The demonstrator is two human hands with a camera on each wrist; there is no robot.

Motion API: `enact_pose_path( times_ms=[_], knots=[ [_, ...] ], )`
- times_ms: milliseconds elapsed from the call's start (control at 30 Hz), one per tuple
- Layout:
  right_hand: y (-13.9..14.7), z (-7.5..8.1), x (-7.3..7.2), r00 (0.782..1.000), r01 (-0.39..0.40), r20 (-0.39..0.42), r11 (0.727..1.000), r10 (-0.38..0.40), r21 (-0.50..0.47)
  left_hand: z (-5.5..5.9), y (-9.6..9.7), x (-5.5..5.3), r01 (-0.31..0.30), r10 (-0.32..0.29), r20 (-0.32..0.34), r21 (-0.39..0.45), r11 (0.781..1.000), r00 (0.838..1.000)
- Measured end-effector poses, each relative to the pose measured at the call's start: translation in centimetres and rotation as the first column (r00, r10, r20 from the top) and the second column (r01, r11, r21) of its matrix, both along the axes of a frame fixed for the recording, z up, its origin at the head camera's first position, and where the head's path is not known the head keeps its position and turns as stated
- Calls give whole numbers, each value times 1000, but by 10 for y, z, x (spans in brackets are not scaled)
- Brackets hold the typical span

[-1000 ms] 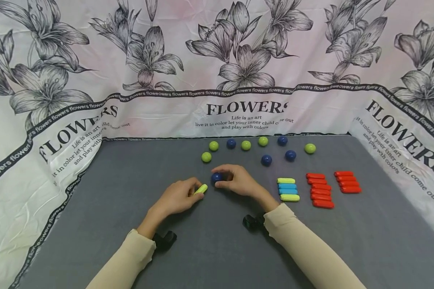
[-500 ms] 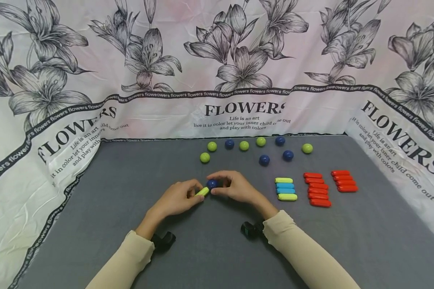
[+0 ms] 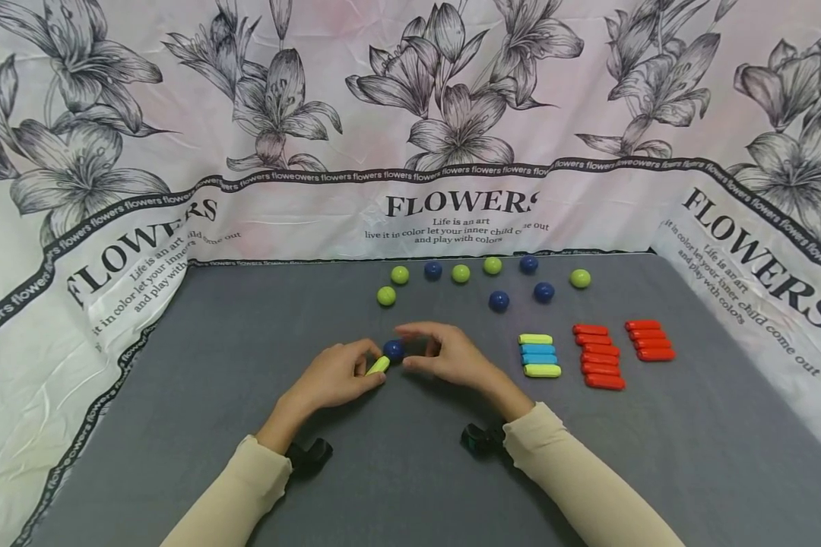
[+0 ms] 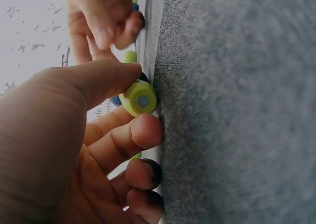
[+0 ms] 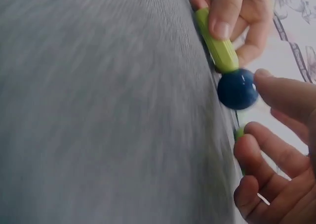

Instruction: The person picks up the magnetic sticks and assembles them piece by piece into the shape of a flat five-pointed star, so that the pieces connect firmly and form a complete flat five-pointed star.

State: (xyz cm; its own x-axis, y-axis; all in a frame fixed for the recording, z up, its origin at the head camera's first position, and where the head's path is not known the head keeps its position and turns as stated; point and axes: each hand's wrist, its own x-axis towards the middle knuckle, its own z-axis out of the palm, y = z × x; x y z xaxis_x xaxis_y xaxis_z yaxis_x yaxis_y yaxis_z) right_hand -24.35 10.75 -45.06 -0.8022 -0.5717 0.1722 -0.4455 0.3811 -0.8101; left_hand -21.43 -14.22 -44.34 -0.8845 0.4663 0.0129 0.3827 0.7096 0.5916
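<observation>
R hand (image 3: pixel 454 357) just let go blue ball (image 3: pixel 394 350), spread at its 3 o'clock. Ball now abuts yel. stick (image 3: pixel 378 365) at stick's 1 o'clock end; L hand (image 3: pixel 335 373) pinches stick. Prob. joined, R freed.

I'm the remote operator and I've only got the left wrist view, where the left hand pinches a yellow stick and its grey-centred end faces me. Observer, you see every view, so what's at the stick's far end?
Observer: In the right wrist view, a blue ball sits against the far end of the yellow stick.
Operator: Got it. And what lies farthest to the right, past the right hand? None of that shows in my view.
Observer: The head view shows ten red sticks there, six in one group and four in the other.
</observation>
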Motion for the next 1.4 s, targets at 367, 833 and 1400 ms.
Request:
enact_pose_path(
  times_ms=[367,833,1400],
  knots=[
    [55,13,18,995,86,-51,996,-88,-28,0,0,2,-18,18,23,1,1000,1000],
    [132,20,30,922,234,-343,965,-182,117,2,3,6,-99,99,37,-3,995,994],
    [160,26,27,913,257,-369,947,-173,193,4,8,8,-166,167,49,-25,986,985]
  ],
)
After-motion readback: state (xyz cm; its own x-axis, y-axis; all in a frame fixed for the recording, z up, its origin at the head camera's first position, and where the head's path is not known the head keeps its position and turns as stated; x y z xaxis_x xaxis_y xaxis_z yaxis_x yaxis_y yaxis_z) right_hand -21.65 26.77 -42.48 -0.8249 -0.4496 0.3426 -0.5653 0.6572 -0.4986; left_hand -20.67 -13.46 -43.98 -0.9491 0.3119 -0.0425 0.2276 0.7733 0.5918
